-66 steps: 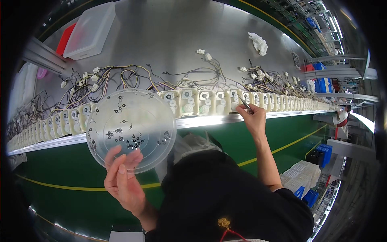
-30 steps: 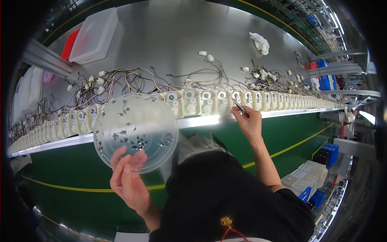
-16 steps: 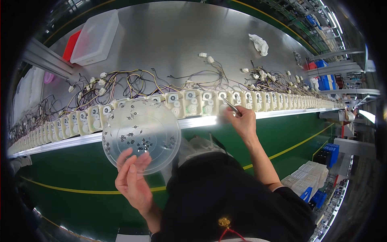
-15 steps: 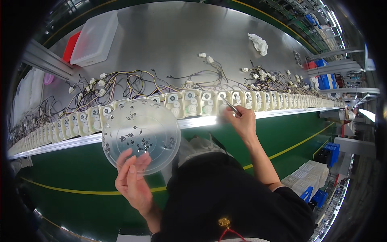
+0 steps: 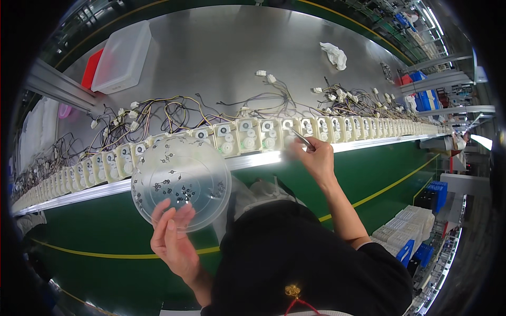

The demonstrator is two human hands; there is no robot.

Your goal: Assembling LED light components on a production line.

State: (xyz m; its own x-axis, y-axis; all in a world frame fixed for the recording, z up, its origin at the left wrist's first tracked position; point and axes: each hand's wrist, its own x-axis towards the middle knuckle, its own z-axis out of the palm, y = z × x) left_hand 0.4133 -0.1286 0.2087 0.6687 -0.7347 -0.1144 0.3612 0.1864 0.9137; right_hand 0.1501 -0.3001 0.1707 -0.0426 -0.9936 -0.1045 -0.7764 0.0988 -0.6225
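A shallow, clear round plastic dish [image 5: 206,171] rests on the fingers of my left hand [image 5: 180,253], which grips its near edge. Scattered across the dish are several small black parts [image 5: 184,196], each like a ring with short stubs. Tweezers [image 5: 302,138] are pinched in my right hand [image 5: 320,162], its fingertips smeared by motion. Their tip reaches over an open cream-coloured plastic housing [image 5: 289,126] in the long row. Neighbouring housings [image 5: 249,136] hold white gears and a dark round piece. Whether the tweezers hold a part is too small to tell.
Cables with white connectors [image 5: 134,124] lie behind the row on the metal table [image 5: 226,45]. A translucent bin [image 5: 124,58] and a red bin [image 5: 90,71] stand at the far left, a crumpled white cloth [image 5: 333,56] at the far right. A metal rail [image 5: 258,159] edges the row.
The dish has shifted slightly left and down in the picture, still in my left hand. My right hand keeps the tweezers at the same housing. The whole view has moved a little.
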